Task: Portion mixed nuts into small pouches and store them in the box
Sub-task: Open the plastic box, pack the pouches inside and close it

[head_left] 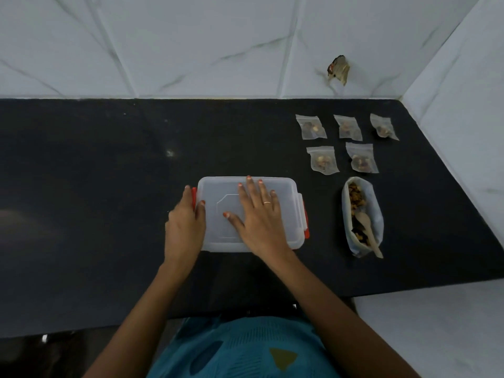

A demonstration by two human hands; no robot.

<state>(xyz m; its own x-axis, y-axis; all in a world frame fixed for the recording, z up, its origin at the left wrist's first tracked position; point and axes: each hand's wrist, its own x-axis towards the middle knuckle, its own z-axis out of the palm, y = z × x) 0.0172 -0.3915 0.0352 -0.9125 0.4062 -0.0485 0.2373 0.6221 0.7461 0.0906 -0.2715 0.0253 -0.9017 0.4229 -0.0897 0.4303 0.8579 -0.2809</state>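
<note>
The right hand [259, 216] lies flat, fingers spread, on the lid of a clear rectangular plastic box [287, 205], which sits on the near middle of the black stone counter [109, 173]. The left hand [185, 227] clasps the box's left edge, seemingly over a red latch [194, 196], thumb on top. To the right lies an open bag of mixed nuts [375, 214] holding a wooden spoon [366, 227]. Beyond it lie five small filled clear pouches [322, 160].

Your nails [225, 214] are painted orange-red on both the left hand [185, 227] and the right hand [259, 216]. There's a thin pale ring [267, 203] on your right ring finger. Your top [245, 347] is teal with fine ribbed lines, darker oval blotches and one olive-yellow triangle.
</note>
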